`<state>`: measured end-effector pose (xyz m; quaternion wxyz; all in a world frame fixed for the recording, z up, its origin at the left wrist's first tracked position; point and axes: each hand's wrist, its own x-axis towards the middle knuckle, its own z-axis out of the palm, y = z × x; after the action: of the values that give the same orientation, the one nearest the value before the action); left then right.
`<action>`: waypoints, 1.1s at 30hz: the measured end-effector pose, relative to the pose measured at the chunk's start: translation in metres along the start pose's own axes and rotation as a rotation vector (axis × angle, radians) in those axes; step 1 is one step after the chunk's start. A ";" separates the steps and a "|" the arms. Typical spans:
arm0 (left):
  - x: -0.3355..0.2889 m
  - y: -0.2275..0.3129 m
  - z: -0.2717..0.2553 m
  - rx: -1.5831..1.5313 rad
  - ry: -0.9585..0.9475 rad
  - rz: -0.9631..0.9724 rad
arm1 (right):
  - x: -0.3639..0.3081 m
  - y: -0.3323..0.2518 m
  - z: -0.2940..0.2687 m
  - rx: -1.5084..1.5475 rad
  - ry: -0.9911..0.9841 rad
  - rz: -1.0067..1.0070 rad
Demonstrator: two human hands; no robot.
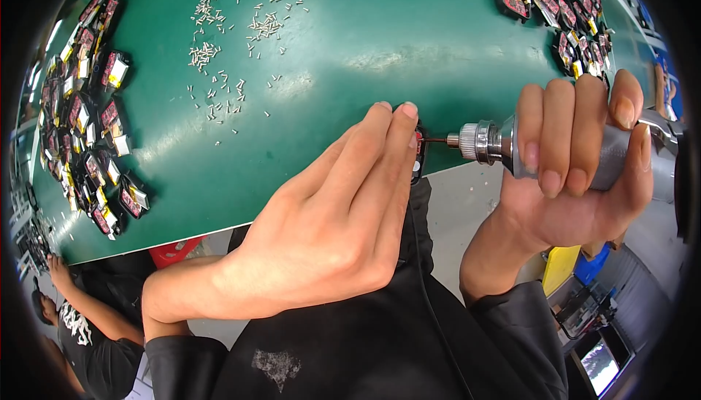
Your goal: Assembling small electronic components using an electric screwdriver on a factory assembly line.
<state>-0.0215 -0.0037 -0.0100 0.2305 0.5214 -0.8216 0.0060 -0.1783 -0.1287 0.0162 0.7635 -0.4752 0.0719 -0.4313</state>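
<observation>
My left hand (332,217) grips a small black part (418,153) at the near edge of the green table (380,42); my fingers hide most of the part. My right hand (584,159) is wrapped around a silver powered screwdriver (488,141), held sideways. Its thin bit (436,139) points left and touches the black part. My dark sleeves and lap fill the lower picture.
Several small silver screws (219,57) lie scattered at the table's far left. Piles of small black parts with red and yellow pieces sit at the left (87,122) and at the far right (562,6). Another person (80,327) sits at lower left. Blue and yellow bins (577,265) stand on the floor.
</observation>
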 end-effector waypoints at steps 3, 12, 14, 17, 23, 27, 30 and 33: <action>0.000 0.000 0.001 -0.004 0.005 0.008 | 0.001 -0.003 0.007 -0.055 0.015 0.046; 0.000 -0.004 0.006 -0.020 0.091 0.015 | 0.015 0.001 0.011 -0.209 -0.171 0.064; 0.003 -0.005 0.002 -0.036 0.081 0.011 | 0.024 -0.005 0.010 -0.270 -0.271 0.118; 0.000 -0.006 -0.005 0.056 0.039 0.044 | 0.016 0.007 0.019 -0.143 -0.154 0.033; -0.012 -0.010 -0.008 -0.136 0.030 0.025 | 0.015 0.016 0.018 -0.047 -0.225 -0.041; -0.044 -0.013 -0.040 -0.125 0.192 -0.097 | 0.007 0.000 0.012 0.267 0.010 -0.229; -0.098 -0.041 -0.093 0.119 0.286 -0.433 | 0.000 0.004 0.003 0.359 0.084 -0.194; -0.160 -0.072 -0.125 0.524 0.502 -0.829 | -0.010 0.008 -0.002 0.315 0.198 -0.173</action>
<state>0.1431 0.1316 0.0239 0.2651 0.8237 -0.4383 0.2433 -0.1806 -0.1214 0.0065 0.7779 -0.3096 0.0370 -0.5455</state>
